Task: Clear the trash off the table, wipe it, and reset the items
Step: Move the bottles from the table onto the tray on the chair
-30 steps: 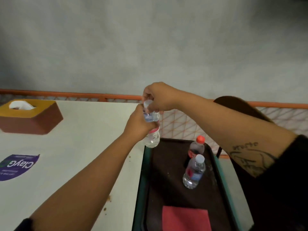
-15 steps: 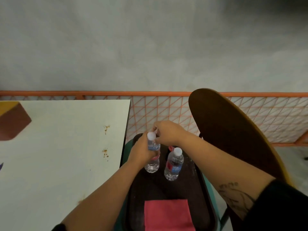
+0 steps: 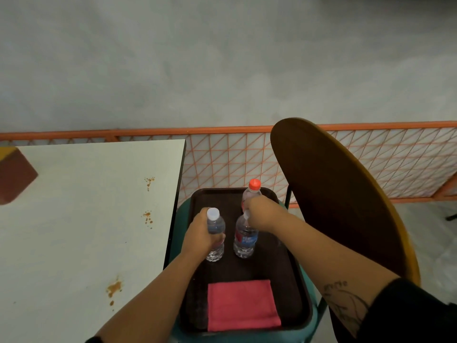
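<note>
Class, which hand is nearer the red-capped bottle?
Right. The right hand is just in front of the red-capped bottle, gripping the top of the blue-labelled bottle; the left hand grips the white-capped bottle further left.

Upright on the dark tray (image 3: pixel 291 280): a white-capped bottle (image 3: pixel 215 229) near its left edge, a labelled bottle (image 3: pixel 244 241) just beside it, a red-capped bottle (image 3: pixel 254 185) at the far edge (all clear plastic). A pink cloth (image 3: pixel 243 305) lies flat at the near edge.

white-capped bottle (image 3: pixel 216 226): clear plastic, glossy
labelled bottle (image 3: pixel 244 243): clear plastic, glossy film label
tray (image 3: pixel 279 268): dark plastic, smooth, faint sheen
cloth (image 3: pixel 242 305): red fabric, matt, soft nap
table (image 3: pixel 74 231): pale top, smooth, matt, orange-brown stains
chair back (image 3: pixel 333 206): brown wood, smooth
fence (image 3: pixel 222 164): orange-painted metal mesh
</note>
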